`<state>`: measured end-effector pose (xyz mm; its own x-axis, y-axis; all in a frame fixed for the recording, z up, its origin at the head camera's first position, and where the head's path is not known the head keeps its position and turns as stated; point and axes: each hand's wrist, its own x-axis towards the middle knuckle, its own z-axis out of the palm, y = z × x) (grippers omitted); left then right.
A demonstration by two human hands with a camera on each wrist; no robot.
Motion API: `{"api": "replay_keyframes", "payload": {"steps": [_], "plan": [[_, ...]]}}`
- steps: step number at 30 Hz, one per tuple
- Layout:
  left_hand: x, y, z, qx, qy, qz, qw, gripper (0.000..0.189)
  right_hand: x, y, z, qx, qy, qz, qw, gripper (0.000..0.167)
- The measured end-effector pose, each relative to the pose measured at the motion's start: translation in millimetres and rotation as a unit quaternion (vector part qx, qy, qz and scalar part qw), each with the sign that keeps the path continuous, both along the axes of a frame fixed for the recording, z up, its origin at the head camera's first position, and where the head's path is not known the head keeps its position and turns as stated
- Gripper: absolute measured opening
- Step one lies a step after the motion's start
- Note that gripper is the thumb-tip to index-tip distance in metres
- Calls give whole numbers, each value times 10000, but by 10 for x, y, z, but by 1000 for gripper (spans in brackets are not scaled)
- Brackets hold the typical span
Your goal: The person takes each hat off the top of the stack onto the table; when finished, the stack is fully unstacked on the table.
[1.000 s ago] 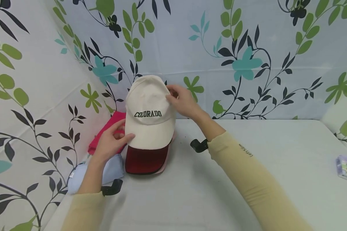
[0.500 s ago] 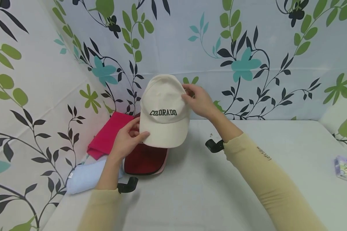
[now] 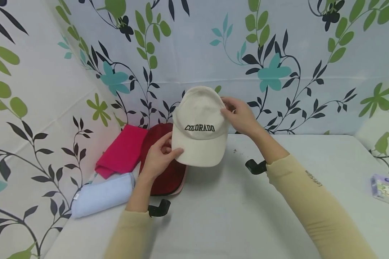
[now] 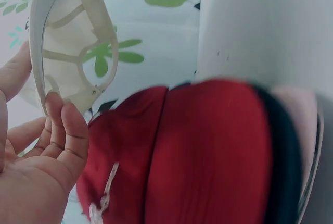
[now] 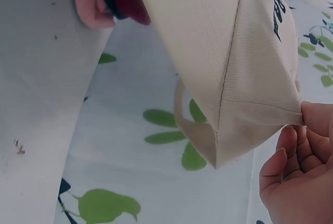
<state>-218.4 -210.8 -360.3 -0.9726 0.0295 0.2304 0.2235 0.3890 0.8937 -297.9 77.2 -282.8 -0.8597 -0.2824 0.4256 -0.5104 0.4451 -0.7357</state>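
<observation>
A cream baseball cap (image 3: 199, 115) with dark "COLORADO" lettering hangs upright above the table, its front facing the head camera. At the lower left, my left hand (image 3: 159, 156) pinches its brim, thumb in front. My right hand (image 3: 241, 117) pinches the crown's right side between thumb and fingers. In the left wrist view the inside of the cream cap (image 4: 78, 36) and its rear strap show. Just behind my left hand lies a dark red baseball cap (image 3: 168, 176), stacked over a pink one (image 3: 180, 189) of which only an edge shows.
Left of the stacked caps lie a folded crimson cloth (image 3: 121, 151) and a rolled light blue cloth (image 3: 103, 196). A purple-and-white packet (image 3: 386, 190) sits at the far right of the white table (image 3: 233, 223). Patterned curtain (image 3: 194, 43) rises behind and on the left.
Both hands have moved right with the cream cap, from over the stacked caps to beside them. The dark red cap and the two cloths now show more fully.
</observation>
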Motion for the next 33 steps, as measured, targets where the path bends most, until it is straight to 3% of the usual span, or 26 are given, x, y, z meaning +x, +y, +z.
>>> {"api": "replay_keyframes", "payload": {"steps": [15,23,28,33], "plan": [[-43,366,-202,114,0,-141,9998,67,-15,290,-174,179,-126,-259,9994,34],[-2,519,-304,-58,-55,33,10000,61,-45,398,-321,292,-219,-308,9989,34],[42,612,-381,42,-296,70,9995,65,-62,464,-443,397,-358,-397,9978,34],[42,673,-460,-197,-241,150,9994,66,-61,509,-542,451,-513,-423,9968,36]]}}
